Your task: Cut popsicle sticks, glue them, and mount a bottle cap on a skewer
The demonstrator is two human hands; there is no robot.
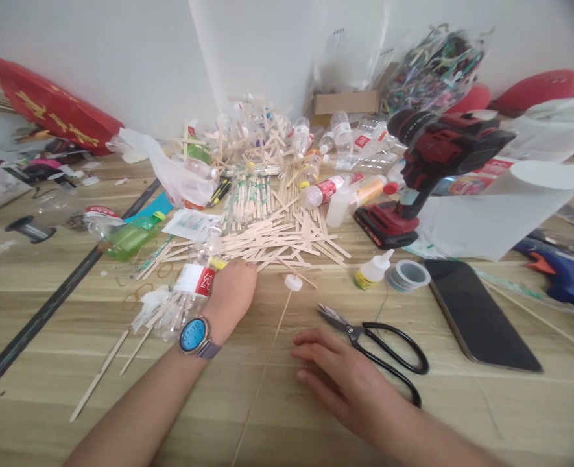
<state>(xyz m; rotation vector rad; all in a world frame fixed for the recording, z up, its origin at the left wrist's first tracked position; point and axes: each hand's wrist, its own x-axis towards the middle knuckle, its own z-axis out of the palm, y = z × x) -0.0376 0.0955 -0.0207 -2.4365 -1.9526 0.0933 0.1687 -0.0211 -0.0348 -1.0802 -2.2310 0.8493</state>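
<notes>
My left hand [234,290], with a watch [194,335] on its wrist, is beside a clear bottle with a red and white label [195,280]; its fingertips are hidden behind the back of the hand. Low over the wooden table [277,415], my right hand [333,373] has its fingers apart and holds nothing. Black-handled scissors [352,329] lie just beyond and to the right of it. Between the hands, a thin stick [266,374] runs up to a white cap [293,282], with another short stick across it.
Wooden sticks [277,240] are piled ahead, with bottles behind. A red drill [425,162], glue bottle [373,270], tape roll [408,276], phone [481,314] and blue glue gun [559,266] are at the right. A green bottle [131,237] and a dark rod [56,301] lie left.
</notes>
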